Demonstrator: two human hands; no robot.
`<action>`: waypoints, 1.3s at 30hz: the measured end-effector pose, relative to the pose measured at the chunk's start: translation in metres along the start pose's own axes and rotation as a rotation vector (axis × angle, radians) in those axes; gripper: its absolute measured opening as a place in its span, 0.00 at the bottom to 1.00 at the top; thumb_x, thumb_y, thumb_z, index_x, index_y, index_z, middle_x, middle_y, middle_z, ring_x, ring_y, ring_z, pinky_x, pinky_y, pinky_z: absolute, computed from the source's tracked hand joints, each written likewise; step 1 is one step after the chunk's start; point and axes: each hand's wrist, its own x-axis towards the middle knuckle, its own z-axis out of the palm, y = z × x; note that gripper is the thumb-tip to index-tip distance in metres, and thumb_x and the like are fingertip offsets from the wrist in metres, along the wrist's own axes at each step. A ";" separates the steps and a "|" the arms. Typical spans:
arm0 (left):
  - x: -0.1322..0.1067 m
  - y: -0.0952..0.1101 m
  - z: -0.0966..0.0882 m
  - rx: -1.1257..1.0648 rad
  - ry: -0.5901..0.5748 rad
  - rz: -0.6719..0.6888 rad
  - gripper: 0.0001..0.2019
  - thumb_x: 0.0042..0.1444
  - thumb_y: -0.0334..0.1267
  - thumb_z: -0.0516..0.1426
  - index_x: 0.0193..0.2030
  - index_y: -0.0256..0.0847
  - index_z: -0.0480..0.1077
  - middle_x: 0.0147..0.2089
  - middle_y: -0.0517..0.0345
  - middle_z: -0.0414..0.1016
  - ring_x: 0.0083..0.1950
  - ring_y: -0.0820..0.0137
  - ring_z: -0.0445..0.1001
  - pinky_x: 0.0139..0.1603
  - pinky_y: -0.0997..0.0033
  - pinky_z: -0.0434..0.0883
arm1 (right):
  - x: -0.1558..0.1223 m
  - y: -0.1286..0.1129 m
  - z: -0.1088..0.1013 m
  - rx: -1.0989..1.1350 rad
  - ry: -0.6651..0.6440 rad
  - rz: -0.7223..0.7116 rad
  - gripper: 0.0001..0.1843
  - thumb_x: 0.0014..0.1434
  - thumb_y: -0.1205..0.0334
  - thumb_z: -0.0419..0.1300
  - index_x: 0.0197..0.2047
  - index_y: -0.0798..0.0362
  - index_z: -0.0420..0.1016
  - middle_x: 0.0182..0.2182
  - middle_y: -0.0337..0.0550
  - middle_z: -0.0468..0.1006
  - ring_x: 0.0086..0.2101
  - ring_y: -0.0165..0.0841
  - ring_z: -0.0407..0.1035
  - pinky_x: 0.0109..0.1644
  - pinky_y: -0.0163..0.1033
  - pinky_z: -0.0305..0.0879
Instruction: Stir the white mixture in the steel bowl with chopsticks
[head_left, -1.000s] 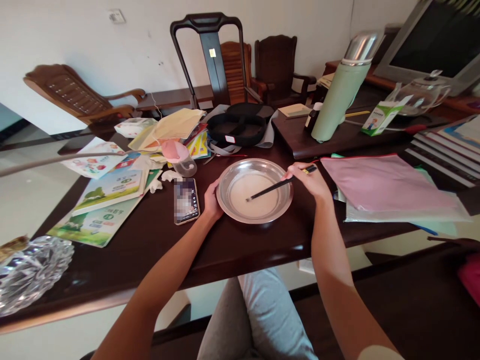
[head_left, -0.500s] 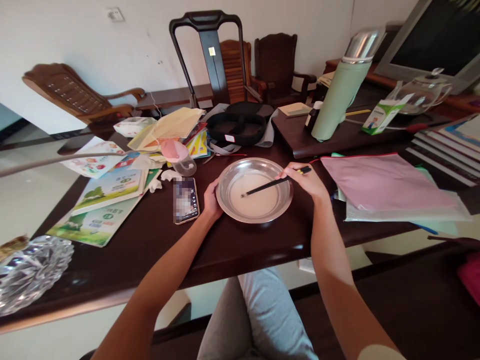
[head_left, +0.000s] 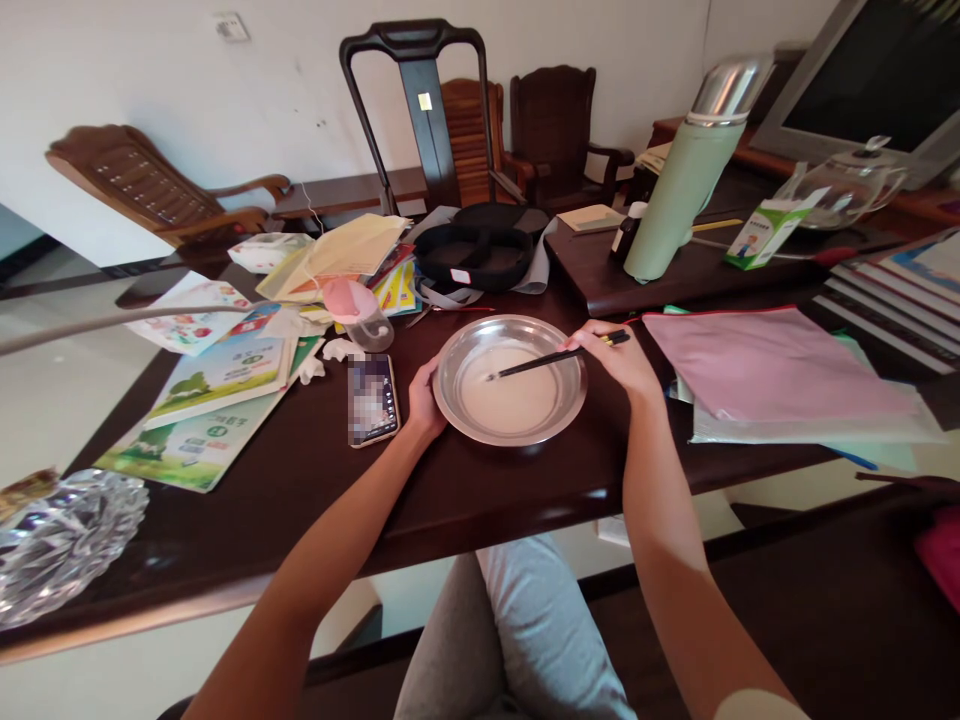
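A round steel dish holding pale liquid sits on the dark wooden table in front of me. My right hand is closed on black chopsticks whose tips dip into the liquid near the dish's far left. At the left rim, my left hand is curled against the dish's edge and steadies it. A phone lies flat just left of that hand.
Books and papers clutter the left of the table, with a pink-lidded bottle and a glass ashtray. A black pouch lies behind the dish. A green thermos, a pink folder and stacked books stand right.
The chopstick tips have moved from the middle of the dish up toward its far left side. My right hand shifted slightly; the left hand stayed on the rim.
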 end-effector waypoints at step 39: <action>-0.002 0.001 0.003 -0.006 -0.027 0.000 0.11 0.47 0.46 0.70 0.31 0.42 0.81 0.34 0.56 0.86 0.53 0.51 0.85 0.57 0.58 0.79 | 0.000 0.005 -0.001 0.016 0.012 0.012 0.29 0.54 0.27 0.72 0.26 0.46 0.83 0.28 0.43 0.89 0.37 0.46 0.85 0.53 0.50 0.78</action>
